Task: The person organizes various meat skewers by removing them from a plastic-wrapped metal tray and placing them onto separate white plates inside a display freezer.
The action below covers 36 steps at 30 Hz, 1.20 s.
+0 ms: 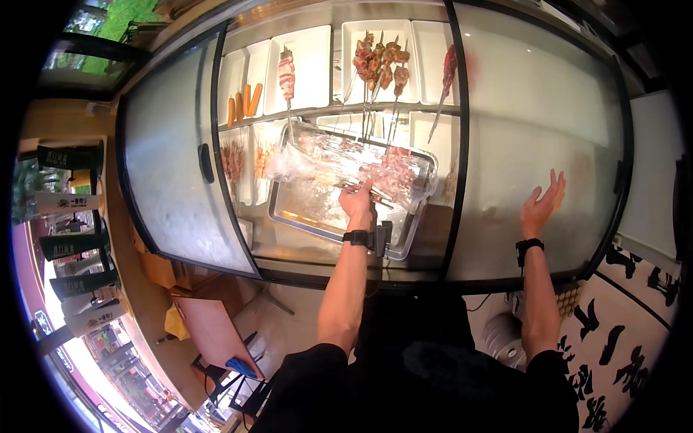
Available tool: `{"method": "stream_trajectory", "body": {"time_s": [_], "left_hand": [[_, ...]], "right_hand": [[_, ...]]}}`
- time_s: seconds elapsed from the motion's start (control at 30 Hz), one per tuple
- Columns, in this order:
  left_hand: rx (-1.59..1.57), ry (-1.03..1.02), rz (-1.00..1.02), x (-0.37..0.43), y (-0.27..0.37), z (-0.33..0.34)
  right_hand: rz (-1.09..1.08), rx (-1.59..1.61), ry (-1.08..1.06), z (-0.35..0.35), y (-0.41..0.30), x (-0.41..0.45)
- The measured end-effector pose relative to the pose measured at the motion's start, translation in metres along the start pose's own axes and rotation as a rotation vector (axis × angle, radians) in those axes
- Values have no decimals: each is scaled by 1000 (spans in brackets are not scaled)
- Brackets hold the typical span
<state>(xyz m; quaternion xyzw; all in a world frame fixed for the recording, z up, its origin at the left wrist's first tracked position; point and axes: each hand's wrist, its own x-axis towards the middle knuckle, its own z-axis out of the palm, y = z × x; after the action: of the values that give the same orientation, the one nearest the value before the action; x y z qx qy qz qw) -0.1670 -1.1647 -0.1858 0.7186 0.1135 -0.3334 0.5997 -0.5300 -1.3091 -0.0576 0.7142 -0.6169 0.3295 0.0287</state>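
My left hand (357, 203) reaches into a glass-doored display case, its fingers closed on several meat skewers (379, 196) by their stick ends. Under it lies a metal tray (303, 224) with clear plastic film (325, 162) bunched over meat skewers (398, 168). My right hand (544, 203) is raised over the frosted right glass door, palm up and fingers apart, with nothing in it. Behind the tray, white trays hold browned meat skewers (387, 57), one striped meat skewer (286, 76), one red meat skewer (449, 67) and several orange sausages (240, 105).
Sliding glass doors with black frames stand left (168, 151) and right (514, 135) of the opening. At the lower left is a reddish board (216, 335) on a black stand, with a blue cloth-like thing (241, 367). A round metal container (503, 338) stands near my right forearm.
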Motion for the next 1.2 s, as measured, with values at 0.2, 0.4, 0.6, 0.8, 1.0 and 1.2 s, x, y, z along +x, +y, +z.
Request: {"method": "stream_trajectory", "body": {"time_s": [0.2, 0.4, 0.6, 0.8, 1.0, 1.2], "left_hand": [[165, -118, 50, -52, 79, 6], [257, -65, -47, -69, 81, -11], [240, -213, 52, -41, 43, -37], [267, -342, 74, -60, 80, -61], [-26, -400, -167, -31, 39, -92], [-25, -321, -114, -11, 22, -121]], "right_hand": [[16, -24, -8, -2, -7, 0], [40, -21, 10, -4, 1, 1], [37, 27, 30, 1, 7, 3], [3, -30, -35, 6, 8, -1], [94, -59, -36, -3, 14, -10], [87, -66, -32, 8, 23, -10]]}}
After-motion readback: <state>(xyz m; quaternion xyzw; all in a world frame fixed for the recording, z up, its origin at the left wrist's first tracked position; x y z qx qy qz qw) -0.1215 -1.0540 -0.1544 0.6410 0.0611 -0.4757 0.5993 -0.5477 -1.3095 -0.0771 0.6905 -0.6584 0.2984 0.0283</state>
